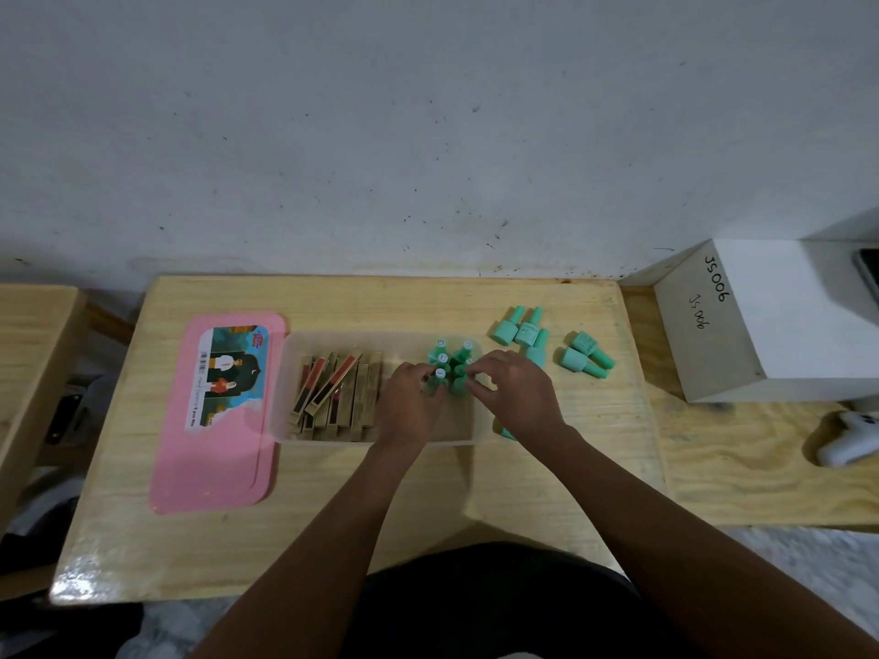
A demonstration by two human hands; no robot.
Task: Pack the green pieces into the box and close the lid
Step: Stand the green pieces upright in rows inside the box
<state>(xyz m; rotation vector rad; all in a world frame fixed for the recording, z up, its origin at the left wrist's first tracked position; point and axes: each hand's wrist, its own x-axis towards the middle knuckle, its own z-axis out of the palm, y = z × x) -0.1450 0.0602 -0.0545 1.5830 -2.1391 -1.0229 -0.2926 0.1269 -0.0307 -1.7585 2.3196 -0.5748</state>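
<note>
Green bottles (442, 358) stand packed in the plastic box (380, 441); left hand (409, 401) and right hand (516, 394) each pinch one; loose bottles (521, 331) likely next.

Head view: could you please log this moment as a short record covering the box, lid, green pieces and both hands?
box: clear, open, gold cartons in its left part
lid: pink, flat on table, left of box
packed green pieces: upright in box's right part
loose green pieces: lying on table, right of box
left hand: fingers curled at packed pieces, grip unclear
right hand: likewise
</note>
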